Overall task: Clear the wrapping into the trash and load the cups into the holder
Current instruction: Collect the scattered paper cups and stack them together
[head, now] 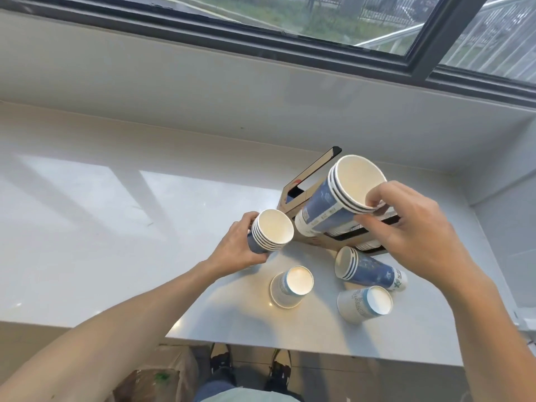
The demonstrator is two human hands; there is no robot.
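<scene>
hands – left gripping cup stack, right gripping taller stack

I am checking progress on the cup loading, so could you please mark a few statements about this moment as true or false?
1. The left hand holds a stack of cups. True.
2. The right hand is empty. False: it grips a taller cup stack at the rim.
3. Two single cups stand upside down on the counter. True.
4. A cup stack near the holder stands upright. False: it lies on its side.
</scene>
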